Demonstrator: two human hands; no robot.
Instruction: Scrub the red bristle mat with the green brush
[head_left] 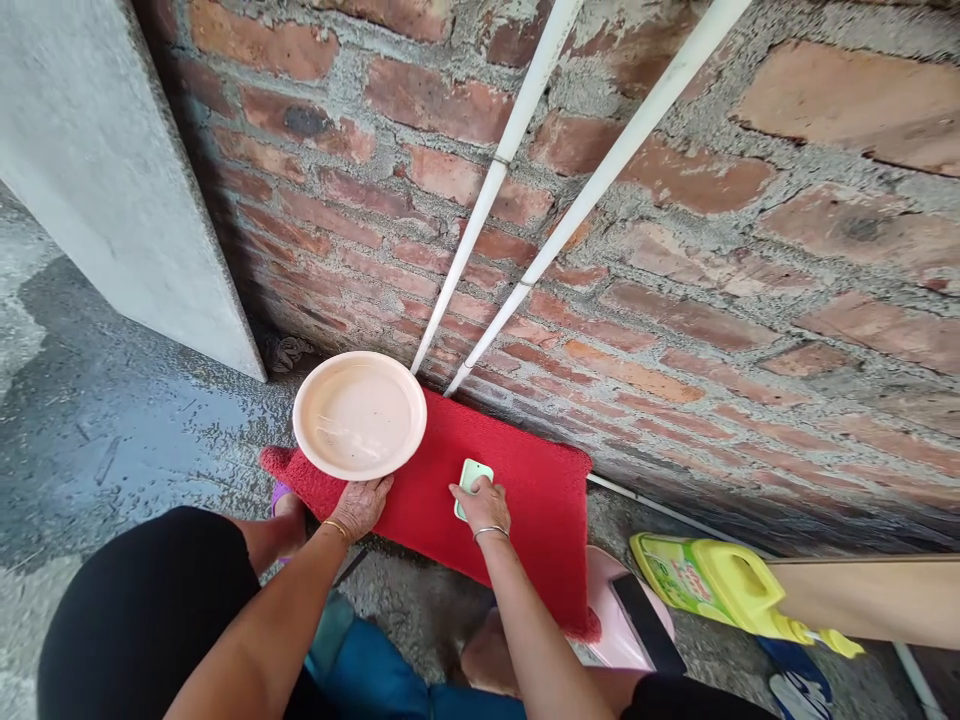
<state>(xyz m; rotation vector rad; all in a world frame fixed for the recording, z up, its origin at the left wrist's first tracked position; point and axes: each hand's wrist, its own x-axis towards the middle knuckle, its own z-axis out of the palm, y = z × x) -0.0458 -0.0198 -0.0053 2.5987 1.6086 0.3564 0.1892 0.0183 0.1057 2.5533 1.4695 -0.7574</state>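
A red, fleecy mat (517, 450) lies spread out in front of me, its left end bunched up. On its left part stands a round, pale pink basin (360, 415) with what looks like water in it. My left hand (364, 508) is at the basin's near rim, over the mat's front edge; its fingertips are hidden, so its hold cannot be made out. My right hand (486, 505) grips a pale green, rectangular plastic piece (474, 472) with rounded corners, against the middle of the mat. The underside of that piece is hidden.
Behind the mat rises a brick wall (450, 180) with two white pipes (487, 190). A grey slab (127, 170) leans at the left above wet concrete floor (150, 400). To the right are a yellow detergent jug (712, 585), a pink object with a black strip (630, 610) and a blue slipper (799, 680).
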